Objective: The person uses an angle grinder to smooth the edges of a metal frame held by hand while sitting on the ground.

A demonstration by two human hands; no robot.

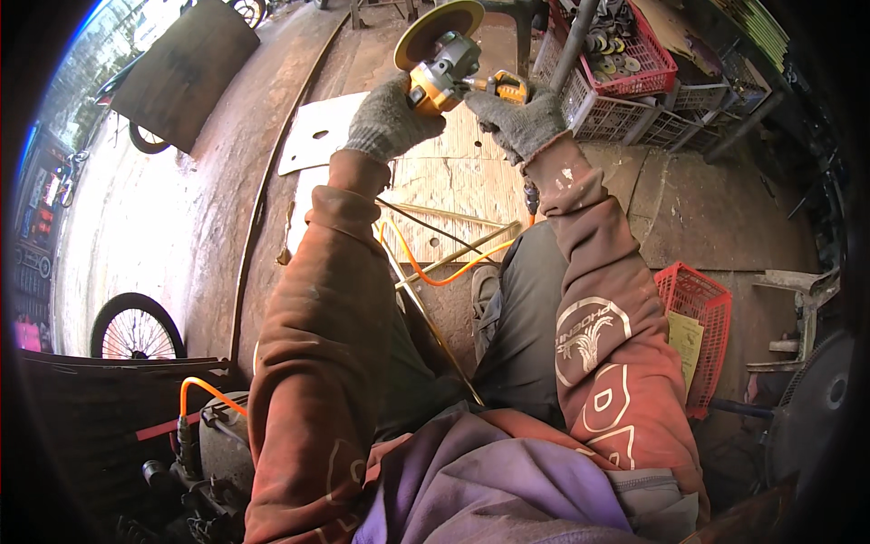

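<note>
My left hand (391, 118), in a grey knit glove, is closed round the orange-and-grey head of an angle grinder (444, 74). My right hand (526, 120), gloved the same way, wraps the tool's yellow rear part beside it; some of its fingers are hidden. A round tan disc (437, 32) sits on the grinder, tilted and pointing away from me. Below the right hand hangs an orange hose (444, 279) with a coupling near my wrist. Thin brass-coloured metal bars (430, 317) lie between my legs, partly on a worn pale board (335, 218).
A red crate (648, 77) of discs and small parts stands on grey crates (607, 113) at the far right. Another red basket (702, 317) is by my right elbow, near a fan (820, 399). A spoked wheel (136, 328) stands at left, below a dark propped panel (186, 72).
</note>
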